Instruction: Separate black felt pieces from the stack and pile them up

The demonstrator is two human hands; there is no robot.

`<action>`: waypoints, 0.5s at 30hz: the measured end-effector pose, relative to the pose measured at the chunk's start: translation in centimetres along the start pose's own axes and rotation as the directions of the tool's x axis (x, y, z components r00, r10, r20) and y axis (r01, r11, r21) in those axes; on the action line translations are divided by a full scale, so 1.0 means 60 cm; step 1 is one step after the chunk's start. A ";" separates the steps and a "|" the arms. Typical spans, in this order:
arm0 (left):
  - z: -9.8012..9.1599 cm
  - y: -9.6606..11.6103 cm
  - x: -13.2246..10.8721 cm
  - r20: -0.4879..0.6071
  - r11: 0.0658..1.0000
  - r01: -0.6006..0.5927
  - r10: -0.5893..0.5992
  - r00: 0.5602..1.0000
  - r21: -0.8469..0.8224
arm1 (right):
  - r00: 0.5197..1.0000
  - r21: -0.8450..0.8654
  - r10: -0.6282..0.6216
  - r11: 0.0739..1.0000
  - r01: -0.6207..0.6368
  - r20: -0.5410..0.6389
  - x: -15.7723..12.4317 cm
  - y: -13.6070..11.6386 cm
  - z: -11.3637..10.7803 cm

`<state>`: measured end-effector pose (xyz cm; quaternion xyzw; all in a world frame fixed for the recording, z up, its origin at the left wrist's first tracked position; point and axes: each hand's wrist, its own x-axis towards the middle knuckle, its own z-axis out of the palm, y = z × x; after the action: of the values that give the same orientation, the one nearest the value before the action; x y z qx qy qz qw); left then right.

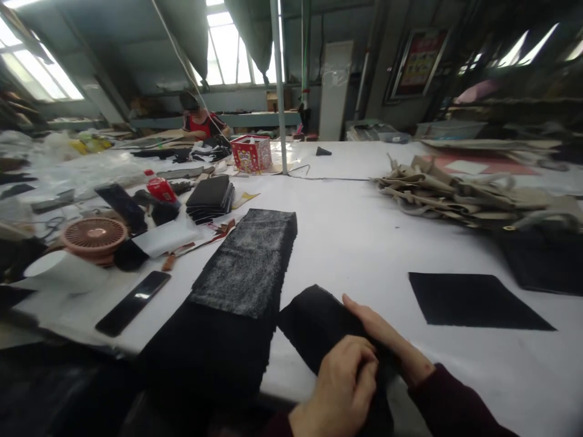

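Observation:
Both of my hands hold a black fabric piece [314, 321] at the near edge of the white table [359, 237]. My left hand [341, 388] is curled shut around its near end. My right hand [387, 337] lies along its right side, fingers pressed against the cloth, with a dark red sleeve behind it. Just left of them stands a tall stack of black fabric pieces [246, 273]. A single flat black piece [473, 300] lies on the table to the right.
A phone [132, 301] lies at the left near a pink fan [94, 235], a red bottle [159, 187] and a pile of dark pieces [210, 197]. Beige bags [455, 191] are heaped at the right. A pole [279, 91] rises mid-table. A person [200, 121] sits far back.

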<state>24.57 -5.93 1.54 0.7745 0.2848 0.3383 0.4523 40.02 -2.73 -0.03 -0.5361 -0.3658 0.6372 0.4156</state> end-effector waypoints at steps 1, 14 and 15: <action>0.024 -0.003 0.008 0.069 0.997 -0.046 0.043 0.997 0.055 | 1.000 -0.071 0.002 0.997 -0.003 -0.009 -0.007 -0.002 -0.028; -0.049 -0.127 0.101 0.363 0.692 -0.254 -0.012 0.932 0.676 | 0.885 -0.733 -0.334 0.681 -0.010 -0.323 0.028 0.049 -0.050; -0.047 -0.132 0.099 0.351 0.691 -0.251 -0.004 0.936 0.678 | 0.852 -0.782 -0.403 0.624 -0.012 -0.335 0.029 0.060 -0.039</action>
<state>24.94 3.35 -2.93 0.9510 0.2611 0.0989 0.1332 41.72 -2.49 -4.35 -0.7551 -0.5413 0.2193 0.2978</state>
